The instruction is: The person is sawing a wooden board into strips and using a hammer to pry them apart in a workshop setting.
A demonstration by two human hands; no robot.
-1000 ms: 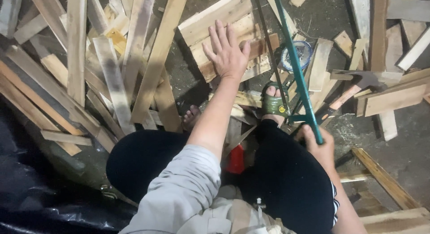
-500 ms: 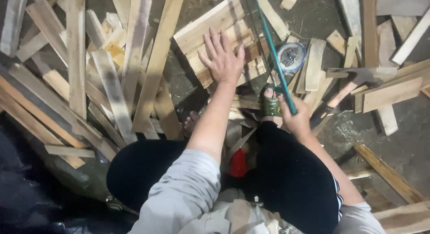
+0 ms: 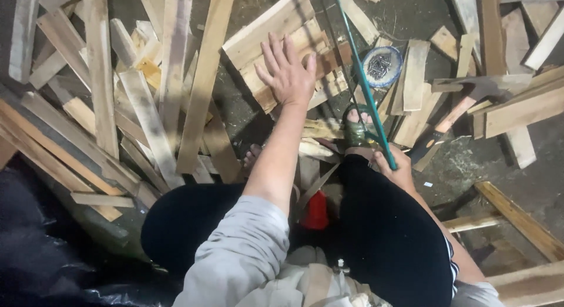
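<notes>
Wood planks (image 3: 282,34) at twelve o'clock lie uncut: left hand (image 3: 288,75), fingers spread, hovers above them; right hand (image 3: 396,169) grips a green saw (image 3: 358,78).

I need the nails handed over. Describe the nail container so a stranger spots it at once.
Start at the left hand spread on the pale board. Just right of it runs the green saw frame. Beyond that sits the small round dish, the only round, blue-rimmed thing among straight wood scraps.
</notes>
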